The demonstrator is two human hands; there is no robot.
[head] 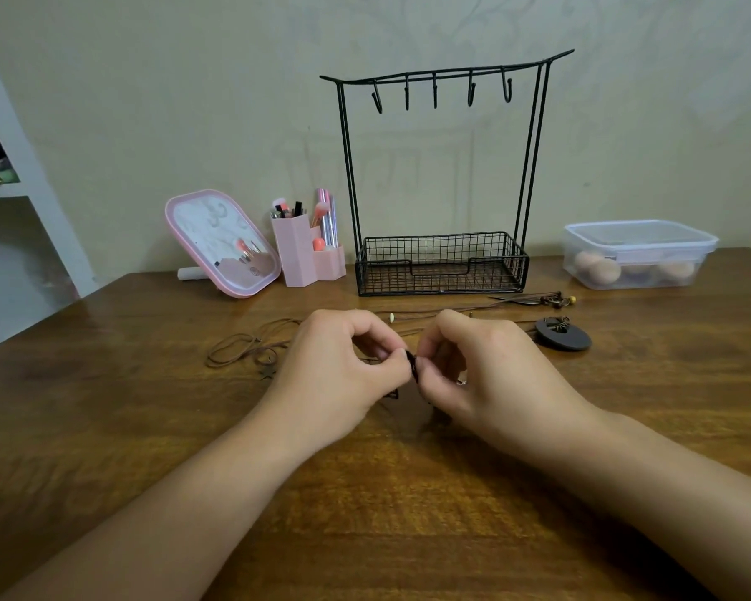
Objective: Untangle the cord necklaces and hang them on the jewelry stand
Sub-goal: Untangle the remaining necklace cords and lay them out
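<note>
Brown cord necklaces (pixel 239 350) lie tangled on the wooden table (pixel 408 492), partly hidden under my hands. My left hand (pixel 339 375) and my right hand (pixel 491 375) meet at the middle, and both pinch the same small dark piece of cord (pixel 412 362) between thumb and fingertips. A round dark pendant (pixel 563 334) lies to the right, and beaded cord ends (pixel 553 299) sit just behind it. The black wire jewelry stand (pixel 441 262) stands behind my hands, its several top hooks (pixel 435 91) bare.
A pink tilted mirror (pixel 222 242) and a pink holder with makeup brushes (pixel 306 249) stand at the back left. A lidded clear plastic box (pixel 638 253) with sponges sits at the back right. White shelving (pixel 14 175) rises at the far left.
</note>
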